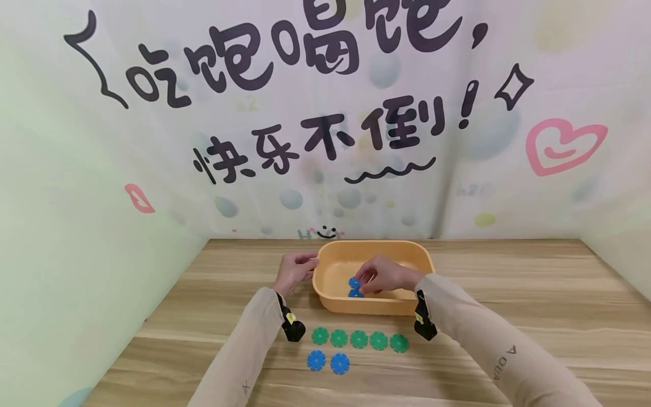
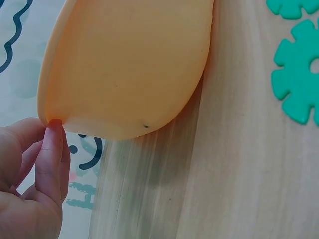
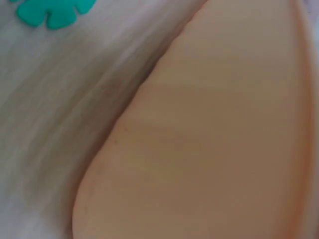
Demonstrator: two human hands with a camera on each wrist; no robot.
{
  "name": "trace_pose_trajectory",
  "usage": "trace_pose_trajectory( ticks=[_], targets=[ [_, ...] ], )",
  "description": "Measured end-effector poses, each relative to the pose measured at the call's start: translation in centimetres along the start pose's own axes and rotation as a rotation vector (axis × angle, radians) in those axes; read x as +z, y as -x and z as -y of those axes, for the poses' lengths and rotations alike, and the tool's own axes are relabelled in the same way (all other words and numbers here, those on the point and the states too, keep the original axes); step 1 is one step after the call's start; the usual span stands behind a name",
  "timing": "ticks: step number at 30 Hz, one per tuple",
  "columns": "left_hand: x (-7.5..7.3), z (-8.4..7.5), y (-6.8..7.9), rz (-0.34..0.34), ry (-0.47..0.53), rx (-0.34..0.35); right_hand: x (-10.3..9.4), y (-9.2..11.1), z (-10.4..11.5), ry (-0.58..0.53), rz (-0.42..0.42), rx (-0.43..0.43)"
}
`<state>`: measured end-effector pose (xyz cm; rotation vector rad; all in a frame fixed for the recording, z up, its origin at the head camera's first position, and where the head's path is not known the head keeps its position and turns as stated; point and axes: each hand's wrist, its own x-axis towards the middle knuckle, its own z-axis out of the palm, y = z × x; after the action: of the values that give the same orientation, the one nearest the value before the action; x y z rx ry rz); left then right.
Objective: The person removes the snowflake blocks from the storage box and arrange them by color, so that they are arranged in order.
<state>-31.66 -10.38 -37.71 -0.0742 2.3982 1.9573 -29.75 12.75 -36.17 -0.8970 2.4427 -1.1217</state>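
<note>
Blue discs on table: two blue snowflake discs (image 1: 328,362) lie side by side at the lower centre of the head view, nearest the camera.
Green discs: a row of five green snowflake discs (image 1: 358,340) lies just above the blue pair, between the two wrists; two show at the right edge of the left wrist view (image 2: 298,77).
Table: the wooden table (image 1: 508,305) fills the lower half of the head view.
Left hand: the left hand (image 1: 294,270) sits left of centre, fingers curled, fingertips (image 2: 54,130) touching the rim at the tub's left end.
Tub: the orange plastic tub (image 1: 335,302) stands at the centre, just above the green row.
Right hand: the right hand (image 1: 385,275) reaches over the tub's near wall, fingers bent around the blue piece.
Blue pieces in tub: blue snowflake discs (image 1: 354,287) sit inside the tub, pinched at the right fingertips, at the hand's left edge.
Backdrop: a printed cloth (image 1: 325,113) with black characters covers the upper frame.
</note>
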Motion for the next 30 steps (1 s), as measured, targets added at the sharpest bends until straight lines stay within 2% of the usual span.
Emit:
trace_pose_trajectory(
  ticks=[6, 12, 17, 22, 30],
  targets=[
    [0.0, -0.1, 0.1, 0.001, -0.002, 0.012, 0.7, -1.0, -1.0, -0.007, -0.021, 0.063],
    [0.1, -0.2, 0.0, -0.007, -0.009, 0.002, 1.1, -1.4, -1.3, -0.012, -0.009, 0.067],
    [0.1, -0.1, 0.0, -0.002, -0.001, -0.003, 1.3, -1.3, -1.2, 0.060, 0.042, 0.068],
    [0.0, -0.1, 0.0, 0.001, 0.010, 0.004, 1.5, -1.3, -1.0, 0.141, 0.036, 0.059],
    [0.1, -0.1, 0.1, -0.009, 0.008, -0.008, 1.6, -1.1, -1.1, 0.154, 0.014, 0.087]
  ],
)
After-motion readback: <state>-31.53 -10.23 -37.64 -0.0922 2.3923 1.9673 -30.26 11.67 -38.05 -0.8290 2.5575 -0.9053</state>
